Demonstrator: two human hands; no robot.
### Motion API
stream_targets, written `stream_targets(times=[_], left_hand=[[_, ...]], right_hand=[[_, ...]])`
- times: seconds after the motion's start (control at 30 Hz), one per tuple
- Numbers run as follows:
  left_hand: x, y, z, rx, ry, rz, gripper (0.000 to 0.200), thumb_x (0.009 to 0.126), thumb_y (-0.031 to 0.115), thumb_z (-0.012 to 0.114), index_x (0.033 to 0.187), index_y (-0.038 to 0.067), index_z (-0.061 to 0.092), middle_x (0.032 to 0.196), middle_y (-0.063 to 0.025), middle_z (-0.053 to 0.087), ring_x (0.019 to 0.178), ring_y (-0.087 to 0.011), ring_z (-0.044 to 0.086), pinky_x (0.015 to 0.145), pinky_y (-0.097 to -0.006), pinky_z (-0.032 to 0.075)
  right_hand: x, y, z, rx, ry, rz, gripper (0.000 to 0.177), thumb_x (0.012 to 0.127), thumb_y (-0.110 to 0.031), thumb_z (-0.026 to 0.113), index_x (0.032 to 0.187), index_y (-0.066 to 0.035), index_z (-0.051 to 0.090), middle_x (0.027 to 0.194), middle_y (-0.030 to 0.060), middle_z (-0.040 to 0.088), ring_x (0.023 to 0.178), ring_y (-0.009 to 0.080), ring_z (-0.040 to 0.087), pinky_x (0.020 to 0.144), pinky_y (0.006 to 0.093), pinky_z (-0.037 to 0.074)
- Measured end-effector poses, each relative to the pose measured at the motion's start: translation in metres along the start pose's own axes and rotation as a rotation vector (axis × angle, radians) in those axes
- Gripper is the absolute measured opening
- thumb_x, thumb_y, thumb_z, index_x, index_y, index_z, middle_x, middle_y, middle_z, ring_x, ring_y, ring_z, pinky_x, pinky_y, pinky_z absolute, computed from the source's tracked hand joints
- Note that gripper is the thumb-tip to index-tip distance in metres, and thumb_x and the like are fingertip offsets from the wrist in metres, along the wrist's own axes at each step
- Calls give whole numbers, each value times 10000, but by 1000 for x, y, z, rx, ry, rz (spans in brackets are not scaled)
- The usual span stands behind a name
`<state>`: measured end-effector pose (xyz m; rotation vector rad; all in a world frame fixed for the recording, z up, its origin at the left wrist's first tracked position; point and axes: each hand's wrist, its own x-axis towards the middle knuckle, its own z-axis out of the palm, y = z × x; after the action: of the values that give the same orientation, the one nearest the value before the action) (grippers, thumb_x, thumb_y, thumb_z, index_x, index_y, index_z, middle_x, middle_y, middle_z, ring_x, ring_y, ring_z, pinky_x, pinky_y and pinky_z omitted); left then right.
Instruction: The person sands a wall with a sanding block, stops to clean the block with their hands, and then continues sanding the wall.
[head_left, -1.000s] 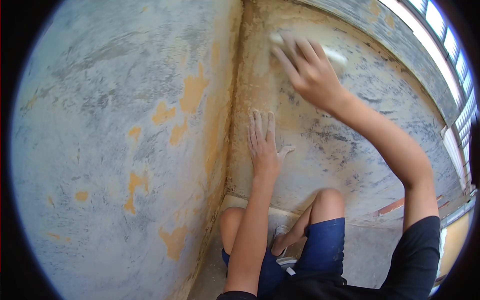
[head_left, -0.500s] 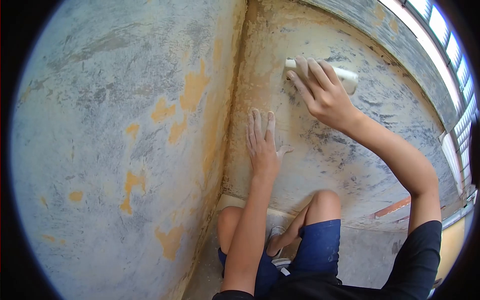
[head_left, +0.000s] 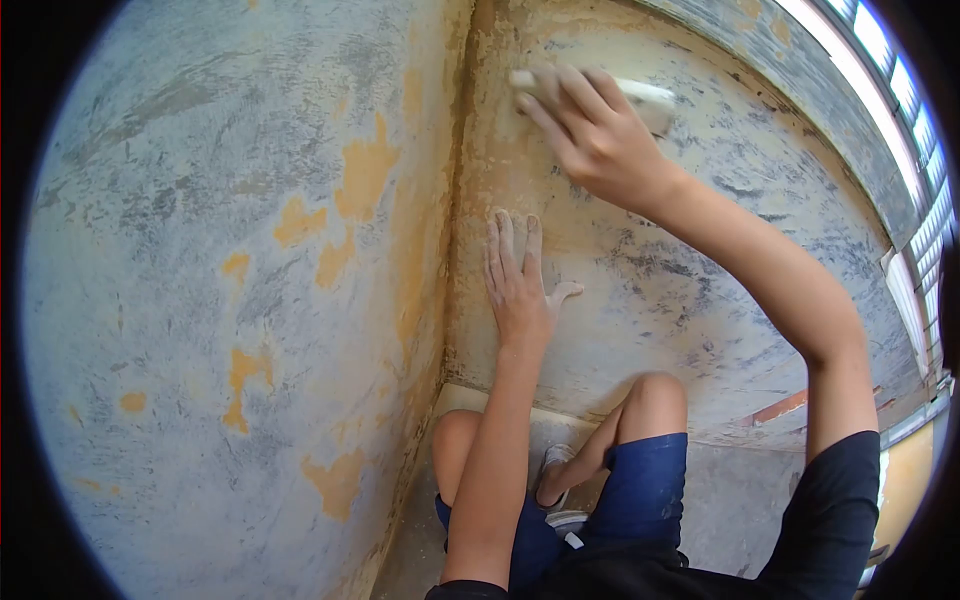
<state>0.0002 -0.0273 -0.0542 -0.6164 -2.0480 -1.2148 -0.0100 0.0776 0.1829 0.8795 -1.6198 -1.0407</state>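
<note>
My right hand [head_left: 595, 125] grips a pale, flat-edged tool [head_left: 645, 100], its fingers wrapped over the tool's long bar, against the upper part of the patchy right wall [head_left: 700, 200]. Motion slightly blurs the tool. Lower down and to the left, my left hand [head_left: 520, 275] lies flat on the same wall near the corner, fingers spread, holding nothing. White dust coats the fingers of that hand.
A grey wall with orange patches [head_left: 200, 220] fills the left side and meets the right wall at a brown corner seam [head_left: 455, 200]. Below are my bent knees, a shoe and the grey floor [head_left: 735, 500]. Bright slatted panels [head_left: 925, 130] stand at far right.
My right hand has moved up and to the left along the wall with the tool. My left hand stays pressed on the wall in nearly the same place. The view has shifted slightly.
</note>
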Motion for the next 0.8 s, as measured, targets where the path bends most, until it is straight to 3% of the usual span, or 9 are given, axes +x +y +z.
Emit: stream_targets(times=[0.27,0.37,0.5,0.7,0.8], left_hand=[[1,1,3,-17,24,1,1333,583,417,992,1696,153,308,1754,-268,221,1613,-475,229,1268,-606,297],[0,-1,4,-2,12,15,1345,575,412,997,1696,145,304,1751,-274,223,1611,-480,227,1271,-600,298],[-1,0,4,-8,27,17,1357,571,421,999,1700,150,295,1748,-279,225,1612,-478,226,1272,-599,294],[0,-1,4,16,28,8,1369,571,440,996,1705,154,284,1748,-280,225,1611,-472,231,1268,-591,300],[-2,-2,5,15,24,16,1372,564,436,998,1705,162,286,1748,-278,227,1609,-471,238,1263,-588,306]], right_hand=[[-34,4,-34,38,-59,9,428,841,-113,697,1212,87,774,1164,203,735,1176,305,615,1050,453,483],[-9,6,-6,12,18,-5,429,844,-127,703,1212,81,778,1146,189,736,1161,297,614,1036,440,494],[13,-4,2,-25,-14,64,403,878,-125,701,1224,65,781,1178,179,744,1184,288,619,1034,454,502],[-31,2,-26,37,-69,-25,421,857,-120,707,1228,64,782,1216,191,751,1227,297,618,1027,454,500],[4,-6,-1,6,-39,2,401,847,-127,711,1189,65,792,1173,185,759,1244,298,603,1007,446,499]])
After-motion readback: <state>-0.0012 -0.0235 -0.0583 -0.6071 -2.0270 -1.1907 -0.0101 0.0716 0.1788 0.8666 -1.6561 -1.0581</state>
